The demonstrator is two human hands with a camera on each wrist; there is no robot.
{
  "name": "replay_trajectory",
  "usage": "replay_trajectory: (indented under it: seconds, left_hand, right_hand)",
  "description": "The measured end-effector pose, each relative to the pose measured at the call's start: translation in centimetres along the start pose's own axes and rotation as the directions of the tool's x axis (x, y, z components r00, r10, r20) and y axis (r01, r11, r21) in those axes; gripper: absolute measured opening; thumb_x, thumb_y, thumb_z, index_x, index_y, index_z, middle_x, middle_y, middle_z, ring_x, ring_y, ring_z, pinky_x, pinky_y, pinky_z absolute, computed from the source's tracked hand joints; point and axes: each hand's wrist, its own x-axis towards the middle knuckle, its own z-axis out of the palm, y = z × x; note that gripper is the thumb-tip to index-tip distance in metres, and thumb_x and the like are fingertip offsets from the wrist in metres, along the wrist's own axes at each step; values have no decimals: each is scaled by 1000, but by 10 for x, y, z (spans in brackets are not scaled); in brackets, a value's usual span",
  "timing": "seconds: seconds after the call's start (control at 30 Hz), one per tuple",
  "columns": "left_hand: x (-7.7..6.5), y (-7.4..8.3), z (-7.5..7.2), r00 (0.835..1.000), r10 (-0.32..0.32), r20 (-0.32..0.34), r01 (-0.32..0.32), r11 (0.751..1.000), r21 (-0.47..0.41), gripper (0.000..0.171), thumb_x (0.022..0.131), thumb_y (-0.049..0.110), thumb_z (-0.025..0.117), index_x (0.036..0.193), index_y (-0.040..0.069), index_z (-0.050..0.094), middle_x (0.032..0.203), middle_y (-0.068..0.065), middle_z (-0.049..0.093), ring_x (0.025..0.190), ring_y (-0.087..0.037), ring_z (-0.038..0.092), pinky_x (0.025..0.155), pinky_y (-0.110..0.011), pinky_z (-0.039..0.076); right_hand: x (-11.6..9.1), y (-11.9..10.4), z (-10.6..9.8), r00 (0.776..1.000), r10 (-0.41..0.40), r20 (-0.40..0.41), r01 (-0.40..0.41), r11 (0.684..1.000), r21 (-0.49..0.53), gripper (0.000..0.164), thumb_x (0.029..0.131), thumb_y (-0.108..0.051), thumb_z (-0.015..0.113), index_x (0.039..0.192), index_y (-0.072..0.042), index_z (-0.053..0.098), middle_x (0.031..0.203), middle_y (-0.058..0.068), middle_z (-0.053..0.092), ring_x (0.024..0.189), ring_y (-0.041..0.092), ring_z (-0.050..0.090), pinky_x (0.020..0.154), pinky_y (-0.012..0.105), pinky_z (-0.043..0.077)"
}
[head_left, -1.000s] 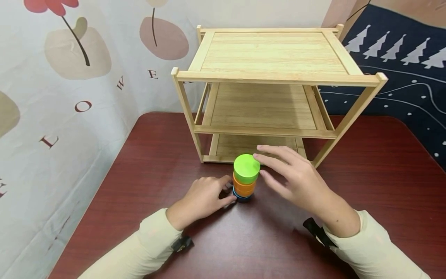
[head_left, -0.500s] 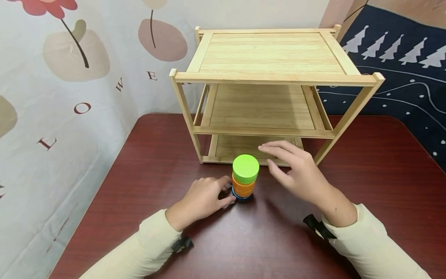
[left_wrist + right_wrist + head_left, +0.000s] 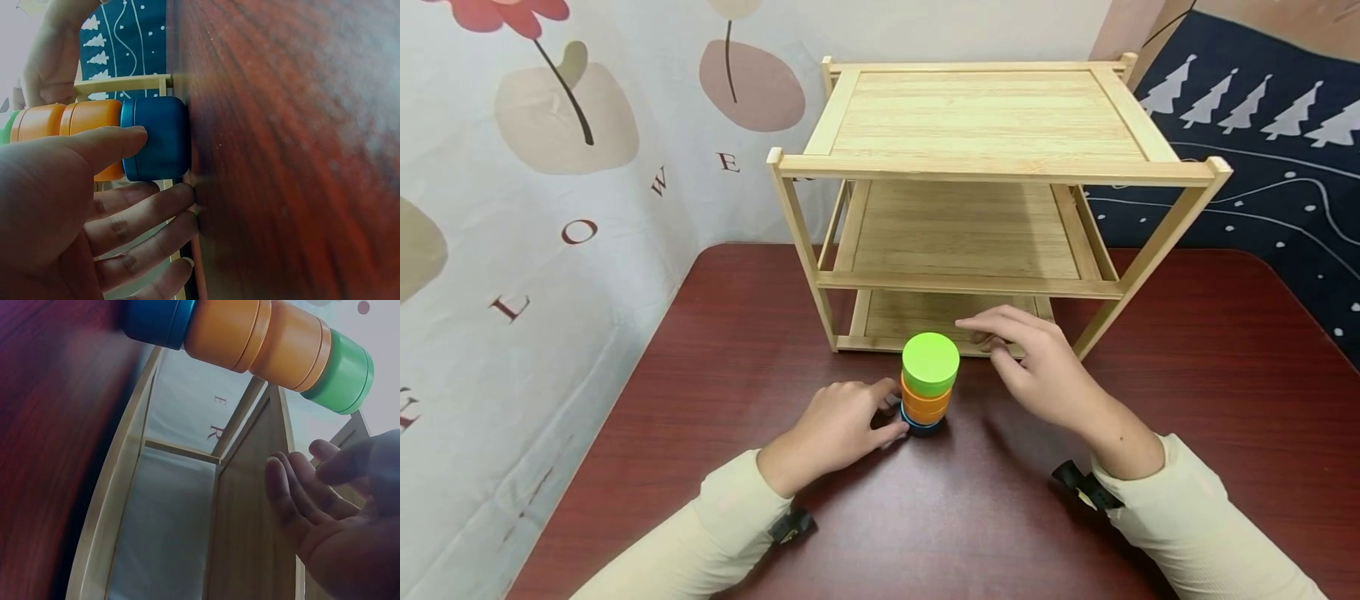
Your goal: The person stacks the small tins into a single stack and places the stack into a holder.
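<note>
Small round lidded containers stand stacked on the table: a blue container [image 3: 156, 139] at the bottom, two orange containers [image 3: 925, 404] above it, and a green container [image 3: 931, 364] on top. My left hand [image 3: 838, 425] is low at the stack's left side. Its thumb lies against the blue container and the index finger is around the other side, while the other fingers reach down by the tabletop in the left wrist view. To the right of the stack, my right hand [image 3: 1037, 358] hovers apart from it, fingers loosely bent and holding nothing.
A three-tier wooden shelf [image 3: 970, 283] stands on the table just behind the stack. The dark red table [image 3: 760, 308] has rounded back corners. A white printed cloth [image 3: 625, 200] hangs at the left and back, a navy one [image 3: 1262, 183] at the right.
My right hand has drawn away from the green container, to the right, and its fingers have bent closer together. My left hand and the stack keep their places.
</note>
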Motion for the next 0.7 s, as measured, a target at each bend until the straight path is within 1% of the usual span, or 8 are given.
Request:
replay_trajectory:
  seconds: [0.13,0.23,0.4,0.47,0.6,0.7]
  left_hand:
    - [0,0,0,1000,-1,3,1,1000,-1,38,86,46,75,109,16,67,87,5,73,78,-18,70,65,-41,55]
    - [0,1,0,1000,0,3,0,1000,1,38,86,46,75,108,16,67,87,5,73,78,-17,70,65,-41,55]
    - [0,1,0,1000,0,4,0,1000,4,38,86,46,75,108,16,67,86,5,73,77,-17,70,65,-41,55]
    - [0,1,0,1000,0,3,0,1000,2,38,86,46,75,109,16,67,86,5,73,77,-18,70,64,-41,54]
    - [0,0,0,1000,-1,0,1,1000,0,38,86,46,75,109,16,67,86,5,73,78,-18,70,65,-41,54]
    - [0,0,0,1000,1,-1,-1,1000,3,38,86,46,75,109,16,67,86,5,73,78,-18,70,65,-41,54]
  right_hand:
    - [0,1,2,998,33,49,-36,997,61,49,85,21,46,118,-7,71,107,4,71,86,15,70,77,24,56]
    - [0,2,3,995,60,79,-66,995,68,50,85,20,45,118,-7,71,106,7,71,87,14,70,77,27,57]
    - [-1,2,7,984,121,127,-127,991,41,47,85,18,49,118,-8,71,101,5,72,88,13,69,77,28,57]
    - [-1,3,8,977,146,154,-154,987,41,46,85,17,50,118,-7,71,100,4,72,88,13,69,78,29,57]
    - [-2,4,13,965,174,198,-190,980,63,41,85,16,52,118,-2,70,101,5,72,88,15,70,78,30,57]
    - [-3,6,16,958,179,222,-202,976,85,38,86,15,53,116,-1,70,101,6,72,86,17,70,78,30,57]
